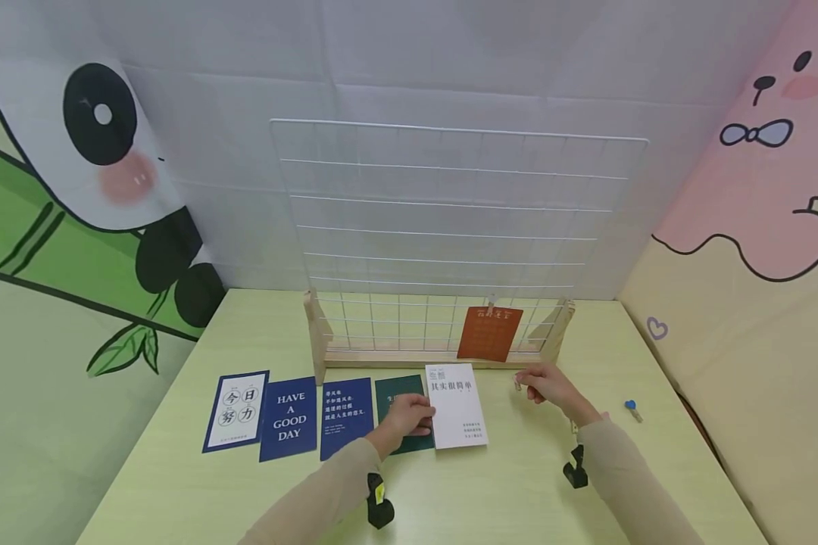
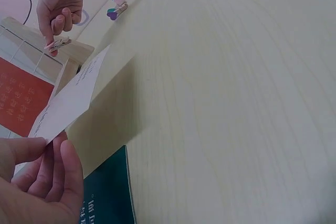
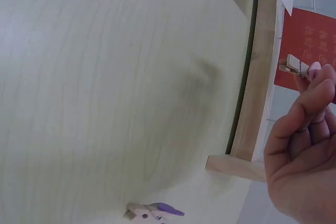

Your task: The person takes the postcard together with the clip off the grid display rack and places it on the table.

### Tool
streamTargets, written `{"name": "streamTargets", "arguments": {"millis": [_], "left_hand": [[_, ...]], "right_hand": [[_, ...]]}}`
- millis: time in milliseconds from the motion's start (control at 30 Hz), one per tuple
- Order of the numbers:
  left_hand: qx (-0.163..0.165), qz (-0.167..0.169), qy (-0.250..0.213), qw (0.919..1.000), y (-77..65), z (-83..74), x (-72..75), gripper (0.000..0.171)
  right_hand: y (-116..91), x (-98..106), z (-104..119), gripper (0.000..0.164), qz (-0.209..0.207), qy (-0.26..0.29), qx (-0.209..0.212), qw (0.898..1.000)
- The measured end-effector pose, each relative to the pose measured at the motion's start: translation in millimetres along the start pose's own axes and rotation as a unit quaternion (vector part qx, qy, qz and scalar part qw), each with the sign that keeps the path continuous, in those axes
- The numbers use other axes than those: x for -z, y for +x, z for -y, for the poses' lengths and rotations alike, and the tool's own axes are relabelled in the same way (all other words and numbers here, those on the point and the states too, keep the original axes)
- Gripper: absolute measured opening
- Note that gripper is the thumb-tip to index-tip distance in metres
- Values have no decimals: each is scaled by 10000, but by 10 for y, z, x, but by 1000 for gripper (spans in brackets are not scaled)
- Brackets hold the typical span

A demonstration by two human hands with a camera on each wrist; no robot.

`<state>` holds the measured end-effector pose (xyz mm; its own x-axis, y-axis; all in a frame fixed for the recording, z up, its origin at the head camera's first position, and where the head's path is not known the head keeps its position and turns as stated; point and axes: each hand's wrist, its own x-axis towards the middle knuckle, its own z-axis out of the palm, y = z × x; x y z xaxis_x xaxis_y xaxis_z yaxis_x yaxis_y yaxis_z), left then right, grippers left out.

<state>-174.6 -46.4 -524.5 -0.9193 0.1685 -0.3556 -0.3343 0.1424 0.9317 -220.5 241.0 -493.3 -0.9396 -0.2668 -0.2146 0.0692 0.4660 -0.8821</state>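
Note:
In the head view my left hand [image 1: 402, 421] pinches the edge of a white card [image 1: 460, 412] with dark lettering. The left wrist view shows that card tilted up off the table, its shadow below, thumb on one face and fingers behind. My right hand [image 1: 551, 387] holds a small wooden clothespin [image 3: 297, 65] between thumb and fingertips, to the right of the card. A dark green card [image 2: 107, 192] lies under my left hand, partly covered by it. An orange-red card [image 1: 488, 337] hangs from the lower part of a white wire grid [image 1: 398, 322], clipped at its top.
The grid stands in a wooden base [image 1: 382, 358] at the table's back. Left of the green card lie two blue cards, one reading HAVE A GOOD DAY [image 1: 288, 424], and a blue-bordered white card [image 1: 237, 415]. A clothespin with a blue heart [image 1: 632, 407] lies at right.

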Motion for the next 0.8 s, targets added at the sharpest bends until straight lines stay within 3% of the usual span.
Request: {"name": "streamTargets", "arguments": {"millis": [467, 800], "left_hand": [[42, -108, -17, 9999, 60, 143, -74, 17], [118, -195, -37, 9997, 47, 186, -99, 16]], "right_hand": [[-169, 162, -287, 27, -20, -192, -485, 9986], [-214, 195, -485, 23, -164, -652, -994, 9928]]}}
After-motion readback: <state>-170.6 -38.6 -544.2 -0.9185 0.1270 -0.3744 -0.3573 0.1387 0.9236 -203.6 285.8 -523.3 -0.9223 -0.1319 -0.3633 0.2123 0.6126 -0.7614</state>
